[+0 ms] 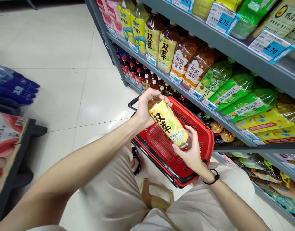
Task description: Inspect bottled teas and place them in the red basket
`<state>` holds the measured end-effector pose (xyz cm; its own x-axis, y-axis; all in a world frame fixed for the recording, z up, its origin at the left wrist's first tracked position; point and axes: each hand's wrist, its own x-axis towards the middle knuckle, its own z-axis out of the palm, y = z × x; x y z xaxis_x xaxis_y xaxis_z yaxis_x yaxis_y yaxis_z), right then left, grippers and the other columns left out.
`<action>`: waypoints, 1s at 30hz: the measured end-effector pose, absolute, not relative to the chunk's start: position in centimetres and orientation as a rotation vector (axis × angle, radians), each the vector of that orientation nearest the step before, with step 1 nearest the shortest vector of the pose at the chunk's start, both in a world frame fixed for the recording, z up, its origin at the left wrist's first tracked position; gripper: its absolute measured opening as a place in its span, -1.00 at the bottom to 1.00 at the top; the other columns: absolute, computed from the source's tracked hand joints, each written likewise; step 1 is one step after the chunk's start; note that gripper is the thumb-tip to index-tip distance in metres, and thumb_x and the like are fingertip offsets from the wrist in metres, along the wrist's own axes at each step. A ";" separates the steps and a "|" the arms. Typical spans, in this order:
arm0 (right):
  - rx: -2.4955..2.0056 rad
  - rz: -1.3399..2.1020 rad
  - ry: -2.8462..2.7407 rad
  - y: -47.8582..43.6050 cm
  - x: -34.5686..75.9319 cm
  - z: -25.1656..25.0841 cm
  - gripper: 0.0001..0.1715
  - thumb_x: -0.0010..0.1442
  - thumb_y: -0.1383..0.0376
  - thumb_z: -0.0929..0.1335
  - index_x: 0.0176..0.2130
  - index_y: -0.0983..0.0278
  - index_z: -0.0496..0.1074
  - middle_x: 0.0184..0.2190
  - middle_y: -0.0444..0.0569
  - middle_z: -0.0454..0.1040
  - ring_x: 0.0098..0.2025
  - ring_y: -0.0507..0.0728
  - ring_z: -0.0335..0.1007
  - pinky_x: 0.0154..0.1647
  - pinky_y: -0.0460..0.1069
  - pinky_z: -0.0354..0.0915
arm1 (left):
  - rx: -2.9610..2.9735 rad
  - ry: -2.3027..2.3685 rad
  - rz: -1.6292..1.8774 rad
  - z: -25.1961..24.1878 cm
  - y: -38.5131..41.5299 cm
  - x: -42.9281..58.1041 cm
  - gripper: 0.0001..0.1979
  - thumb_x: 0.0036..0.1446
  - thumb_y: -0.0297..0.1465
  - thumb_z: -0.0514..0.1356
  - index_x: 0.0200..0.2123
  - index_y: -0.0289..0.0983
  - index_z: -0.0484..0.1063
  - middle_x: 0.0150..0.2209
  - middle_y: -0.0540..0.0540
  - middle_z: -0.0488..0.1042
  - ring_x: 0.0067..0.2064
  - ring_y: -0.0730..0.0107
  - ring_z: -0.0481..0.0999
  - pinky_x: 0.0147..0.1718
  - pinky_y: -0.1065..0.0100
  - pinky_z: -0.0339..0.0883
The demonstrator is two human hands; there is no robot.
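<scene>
Both my hands hold one yellow-labelled drink bottle (168, 123) with brown liquid, tilted above a red shopping basket (205, 133) on the floor. My left hand (145, 107) is wrapped round the bottle's neck end. My right hand (189, 150), with a black band on its wrist, cups the bottle's base. The basket looks empty inside. It stands right against the grey shelf unit (234, 130).
The shelves at the right carry rows of bottled drinks (183, 59) and green and yellow packs, with price tags (270, 45) on the rails. Blue bottle packs (12, 85) and a crate of packs lie at the left. Pale tiled floor (65, 80) stretches behind. A wooden stool (154, 192) sits between my knees.
</scene>
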<state>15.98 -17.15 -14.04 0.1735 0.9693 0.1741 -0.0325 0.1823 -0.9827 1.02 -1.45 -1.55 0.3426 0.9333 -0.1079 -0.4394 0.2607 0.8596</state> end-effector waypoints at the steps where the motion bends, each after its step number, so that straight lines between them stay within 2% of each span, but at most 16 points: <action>1: -1.025 1.214 -1.050 -17.0 16.0 -13.5 -0.20 0.25 0.07 0.52 0.31 0.18 0.20 0.21 0.21 0.45 0.22 0.30 0.47 0.28 0.28 0.43 | 0.862 0.680 1.064 -1.4 -1.3 0.9 -0.75 0.08 -0.21 0.22 -0.53 -0.21 0.33 -0.50 -0.06 0.46 -0.23 0.18 0.63 -0.06 0.13 0.57; 2: -0.920 1.443 -0.967 -16.8 16.0 -13.0 -0.28 0.32 -0.02 0.44 0.29 0.23 0.24 0.17 0.24 0.49 0.19 0.33 0.51 0.23 0.30 0.46 | 0.877 0.645 1.080 -1.2 -1.2 0.7 -0.75 0.09 -0.22 0.21 -0.54 -0.21 0.32 -0.50 -0.06 0.45 -0.23 0.17 0.63 -0.04 0.10 0.57; 4: -0.756 1.756 -0.829 -16.4 16.1 -11.9 -0.29 0.37 -0.15 0.28 0.20 0.33 0.35 0.08 0.31 0.57 0.12 0.40 0.56 0.15 0.35 0.49 | 0.895 0.592 1.084 -1.0 -0.8 0.5 -0.75 0.09 -0.23 0.21 -0.54 -0.22 0.32 -0.51 -0.07 0.44 -0.24 0.17 0.61 -0.02 0.07 0.57; 6: -0.736 1.800 -0.761 -16.2 16.2 -11.3 -0.26 0.37 -0.18 0.24 0.13 0.36 0.42 0.03 0.31 0.60 0.11 0.42 0.57 0.14 0.36 0.49 | 0.903 0.580 1.059 -0.9 -0.6 0.3 -0.77 0.08 -0.24 0.21 -0.53 -0.22 0.35 -0.51 -0.08 0.43 -0.25 0.16 0.61 -0.02 0.05 0.58; 10: -0.806 1.629 -0.737 -16.1 16.5 -11.7 -0.34 0.39 -0.14 0.31 0.15 0.31 0.45 0.09 0.24 0.59 0.14 0.38 0.57 0.17 0.34 0.49 | 0.940 0.604 1.020 -0.9 -0.2 0.2 -0.74 0.12 -0.22 0.20 -0.52 -0.23 0.40 -0.51 -0.10 0.44 -0.18 0.10 0.63 -0.01 0.07 0.59; 13: -0.841 1.439 -0.811 -16.2 17.0 -12.5 -0.36 0.35 -0.05 0.44 0.24 0.24 0.41 0.24 0.17 0.50 0.23 0.32 0.50 0.30 0.30 0.42 | 0.995 0.607 0.966 -0.9 -0.1 0.1 -0.67 0.14 -0.15 0.17 -0.44 -0.29 0.53 -0.44 -0.13 0.53 -0.18 0.12 0.65 -0.02 0.11 0.59; 15: -0.897 1.258 -0.928 -16.4 17.2 -13.0 -0.25 0.28 0.06 0.53 0.32 0.19 0.33 0.30 0.15 0.43 0.29 0.27 0.44 0.38 0.23 0.36 | 0.998 0.641 0.916 -1.0 -0.1 0.2 -0.58 0.17 -0.09 0.15 -0.32 -0.33 0.60 -0.33 -0.18 0.61 -0.20 0.16 0.65 -0.03 0.14 0.59; 17: -0.977 1.063 -1.061 -16.7 17.5 -13.4 -0.11 0.24 0.14 0.57 0.40 0.16 0.22 0.26 0.15 0.43 0.26 0.24 0.45 0.36 0.19 0.38 | 0.969 0.693 0.885 -1.2 -0.1 0.2 -0.53 0.18 -0.04 0.14 -0.23 -0.34 0.61 -0.24 -0.22 0.66 -0.18 0.16 0.66 -0.04 0.15 0.59; 19: -1.091 0.842 -1.186 -17.2 17.8 -14.0 -0.02 0.21 0.17 0.59 0.43 0.14 0.17 0.20 0.15 0.45 0.21 0.26 0.47 0.31 0.23 0.42 | 0.940 0.739 0.868 -1.7 -0.1 0.4 -0.48 0.17 0.02 0.17 -0.18 -0.34 0.61 -0.18 -0.26 0.67 -0.13 0.11 0.68 -0.01 0.14 0.57; 21: -1.199 0.597 -1.325 -17.7 18.4 -14.7 0.01 0.14 0.18 0.63 0.41 0.11 0.21 0.17 0.15 0.45 0.20 0.32 0.45 0.31 0.31 0.41 | 0.931 0.763 0.839 -2.2 -0.3 0.7 -0.44 0.14 0.06 0.20 -0.16 -0.34 0.62 -0.13 -0.30 0.68 -0.05 0.05 0.68 0.03 0.11 0.56; 24: -1.235 0.350 -1.560 -18.1 19.4 -16.0 -0.09 0.18 0.21 0.60 0.38 0.09 0.27 0.14 0.18 0.47 0.20 0.40 0.44 0.29 0.39 0.40 | 0.943 0.765 0.793 -2.8 -0.5 1.2 -0.41 0.11 0.09 0.23 -0.14 -0.33 0.62 -0.07 -0.32 0.68 0.04 0.00 0.66 0.10 0.07 0.52; 27: -1.242 0.275 -1.701 -18.0 20.1 -16.6 -0.14 0.29 0.23 0.53 0.44 0.11 0.23 0.14 0.22 0.46 0.21 0.42 0.43 0.23 0.37 0.43 | 0.989 0.772 0.795 -3.0 -0.5 1.5 -0.40 0.11 0.09 0.24 -0.09 -0.32 0.63 -0.02 -0.31 0.67 0.10 -0.03 0.64 0.13 0.06 0.50; 30: -1.372 0.353 -1.699 -17.5 20.0 -16.2 -0.02 0.32 0.19 0.50 0.53 0.16 0.06 0.16 0.26 0.41 0.22 0.44 0.42 0.24 0.37 0.43 | 1.136 0.779 0.747 -2.9 -0.3 1.3 -0.39 0.10 0.08 0.29 -0.03 -0.31 0.62 0.01 -0.30 0.67 0.08 -0.04 0.65 0.10 0.07 0.51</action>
<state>20.05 -17.45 -16.23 0.0163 0.8891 0.4575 0.6335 0.3448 -0.6927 1.33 -0.26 -2.89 0.5274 0.8358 -0.1529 -0.1172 0.2498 0.9612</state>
